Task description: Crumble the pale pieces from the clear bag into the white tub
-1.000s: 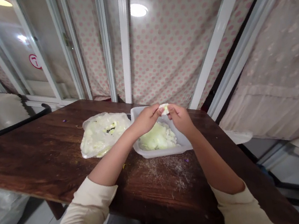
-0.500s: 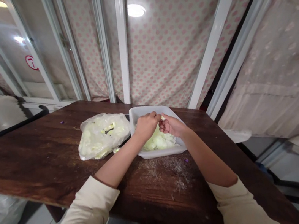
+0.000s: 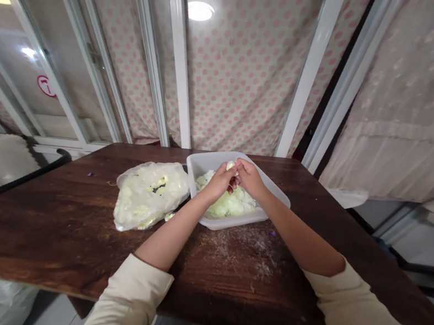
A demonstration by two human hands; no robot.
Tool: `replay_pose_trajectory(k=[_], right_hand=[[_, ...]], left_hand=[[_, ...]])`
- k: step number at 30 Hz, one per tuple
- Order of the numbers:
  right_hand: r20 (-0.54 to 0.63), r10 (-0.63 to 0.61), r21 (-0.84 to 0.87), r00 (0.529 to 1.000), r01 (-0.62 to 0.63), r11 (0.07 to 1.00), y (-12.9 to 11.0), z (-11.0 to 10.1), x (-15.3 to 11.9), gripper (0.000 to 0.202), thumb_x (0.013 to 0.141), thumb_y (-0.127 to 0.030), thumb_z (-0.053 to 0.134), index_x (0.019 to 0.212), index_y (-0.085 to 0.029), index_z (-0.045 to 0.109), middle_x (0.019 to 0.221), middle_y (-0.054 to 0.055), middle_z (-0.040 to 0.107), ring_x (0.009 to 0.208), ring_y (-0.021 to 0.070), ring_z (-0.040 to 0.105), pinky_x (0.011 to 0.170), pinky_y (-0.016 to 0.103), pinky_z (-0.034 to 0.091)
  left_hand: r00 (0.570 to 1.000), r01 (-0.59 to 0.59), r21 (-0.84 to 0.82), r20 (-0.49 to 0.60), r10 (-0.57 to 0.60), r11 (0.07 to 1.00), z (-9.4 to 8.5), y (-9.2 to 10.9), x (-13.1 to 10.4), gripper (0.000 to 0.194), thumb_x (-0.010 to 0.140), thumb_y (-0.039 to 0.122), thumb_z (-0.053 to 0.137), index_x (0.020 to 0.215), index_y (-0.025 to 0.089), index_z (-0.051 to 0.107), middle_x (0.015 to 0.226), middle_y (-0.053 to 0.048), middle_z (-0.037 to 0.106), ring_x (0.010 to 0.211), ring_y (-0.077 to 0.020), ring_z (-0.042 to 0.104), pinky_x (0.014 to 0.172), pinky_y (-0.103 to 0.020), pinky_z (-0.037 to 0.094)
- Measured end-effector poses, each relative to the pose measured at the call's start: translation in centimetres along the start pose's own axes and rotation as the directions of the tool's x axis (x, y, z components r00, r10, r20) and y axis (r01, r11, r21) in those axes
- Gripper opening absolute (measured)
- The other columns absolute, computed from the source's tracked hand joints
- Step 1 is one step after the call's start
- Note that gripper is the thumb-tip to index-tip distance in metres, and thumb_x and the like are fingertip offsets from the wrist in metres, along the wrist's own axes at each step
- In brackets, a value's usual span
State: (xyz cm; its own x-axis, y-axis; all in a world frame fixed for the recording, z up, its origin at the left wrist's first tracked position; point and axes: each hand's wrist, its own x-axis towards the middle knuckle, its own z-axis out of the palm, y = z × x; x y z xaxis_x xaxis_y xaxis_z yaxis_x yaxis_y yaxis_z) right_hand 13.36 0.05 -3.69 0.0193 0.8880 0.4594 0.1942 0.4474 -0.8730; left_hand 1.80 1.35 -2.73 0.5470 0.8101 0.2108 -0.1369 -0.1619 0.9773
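Note:
My left hand (image 3: 220, 180) and my right hand (image 3: 250, 178) meet over a white plastic tub (image 3: 211, 223). The fingers of both are pinched together on a small whitish, flower-like piece (image 3: 231, 165), mostly hidden between the fingertips. A loose heap of pale green-white shreds or petals (image 3: 230, 205) lies in the tub below my hands. Just left of the tub rests a clear plastic bag (image 3: 135, 199) full of similar pale pieces, with a torn opening on top. A small pale bit (image 3: 169, 216) sits between bag and tub.
The dark wooden table (image 3: 64, 228) has fine pale crumbs (image 3: 254, 256) scattered before the tub. A black curved rail (image 3: 46, 169) stands at the left. Framed glass with a dotted curtain (image 3: 250, 67) rises behind the table. Another plastic bag (image 3: 0, 313) lies low at the left.
My hands have drawn closer together, fingertips now meeting around the whitish piece. My left hand has turned and its fingers have lowered slightly. Bag and tub stay in place.

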Motion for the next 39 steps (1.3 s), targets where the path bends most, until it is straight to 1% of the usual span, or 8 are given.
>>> replay_pose_trajectory(k=[8,16,22,27,29,32,35,39], right_hand=[[0.104,-0.028,0.035,0.994,0.024,0.999,0.1,0.4,0.0,0.041,0.078,-0.061,0.047,0.070,-0.022,0.036,0.048,-0.008,0.040,0.043,0.0077,0.044,0.044,0.022,0.033],[-0.026,0.031,-0.044,0.999,-0.032,0.999,0.1,0.0,0.2,0.043,0.078,-0.063,0.043,0.064,-0.022,0.040,0.040,-0.007,0.038,0.036,0.0085,0.038,0.037,0.023,0.030],[-0.078,0.041,-0.172,0.996,-0.053,0.984,-0.2,0.0,-0.1,0.041,0.081,-0.055,0.041,0.059,-0.020,0.045,0.040,-0.004,0.043,0.036,0.0093,0.038,0.041,0.024,0.031],[-0.292,-0.099,-0.401,0.951,-0.028,0.916,0.6,-1.1,0.3,0.030,0.083,-0.041,0.041,0.063,-0.020,0.048,0.053,-0.001,0.051,0.050,0.0133,0.048,0.054,0.026,0.037],[-0.324,-0.176,-0.448,0.929,0.013,0.894,1.0,-1.4,0.6,0.020,0.081,-0.037,0.044,0.070,-0.020,0.050,0.062,0.000,0.053,0.059,0.0143,0.049,0.060,0.027,0.037],[-0.224,-0.224,-0.396,0.949,0.121,0.910,1.0,-1.1,0.7,0.024,0.084,-0.040,0.040,0.072,-0.020,0.048,0.068,0.000,0.051,0.066,0.0144,0.047,0.064,0.026,0.037],[-0.079,-0.187,-0.294,0.979,0.156,0.943,0.6,-0.6,0.6,0.031,0.083,-0.047,0.043,0.070,-0.020,0.046,0.065,-0.002,0.047,0.064,0.0125,0.044,0.063,0.025,0.036],[-0.066,-0.163,-0.236,0.984,0.143,0.961,0.2,-0.5,0.4,0.033,0.079,-0.050,0.050,0.068,-0.019,0.046,0.061,-0.004,0.044,0.059,0.0112,0.042,0.060,0.024,0.035]], left_hand=[[0.998,-0.060,0.016,-0.036,0.061,0.998,-0.8,-0.3,0.4,0.027,0.091,0.039,0.028,0.077,0.018,0.038,0.051,0.003,0.049,0.039,-0.0062,0.041,0.037,-0.017,0.029],[0.997,-0.021,0.032,0.074,0.019,0.999,-0.8,-0.7,0.5,0.017,0.089,0.033,0.035,0.082,0.018,0.039,0.061,0.002,0.054,0.044,-0.0065,0.046,0.037,-0.017,0.030],[0.998,-0.010,0.055,0.068,0.006,0.998,-1.0,-0.5,0.5,0.030,0.091,0.038,0.031,0.078,0.015,0.046,0.059,0.000,0.054,0.040,-0.0057,0.042,0.037,-0.018,0.030],[1.000,-0.011,0.019,0.010,0.011,1.000,-0.8,-0.3,0.3,0.031,0.091,0.037,0.032,0.071,0.016,0.042,0.051,0.006,0.040,0.038,-0.0047,0.041,0.037,-0.017,0.031],[1.000,0.011,0.028,-0.025,-0.011,1.000,-0.7,-0.1,0.2,0.030,0.092,0.036,0.032,0.070,0.017,0.041,0.050,0.006,0.038,0.037,-0.0047,0.041,0.037,-0.017,0.030],[0.997,0.023,0.077,-0.080,-0.017,0.997,-0.7,-0.1,0.2,0.027,0.091,0.033,0.033,0.072,0.017,0.041,0.047,0.007,0.039,0.036,-0.0050,0.040,0.037,-0.017,0.030],[0.994,-0.019,0.146,-0.100,0.034,0.989,-0.8,-0.3,0.2,0.025,0.091,0.032,0.033,0.075,0.017,0.045,0.044,0.007,0.040,0.036,-0.0056,0.038,0.038,-0.017,0.028],[0.995,-0.066,0.158,-0.065,0.077,0.985,-1.0,-0.5,0.2,0.025,0.092,0.032,0.030,0.078,0.017,0.044,0.043,0.007,0.040,0.036,-0.0062,0.037,0.038,-0.017,0.028]])
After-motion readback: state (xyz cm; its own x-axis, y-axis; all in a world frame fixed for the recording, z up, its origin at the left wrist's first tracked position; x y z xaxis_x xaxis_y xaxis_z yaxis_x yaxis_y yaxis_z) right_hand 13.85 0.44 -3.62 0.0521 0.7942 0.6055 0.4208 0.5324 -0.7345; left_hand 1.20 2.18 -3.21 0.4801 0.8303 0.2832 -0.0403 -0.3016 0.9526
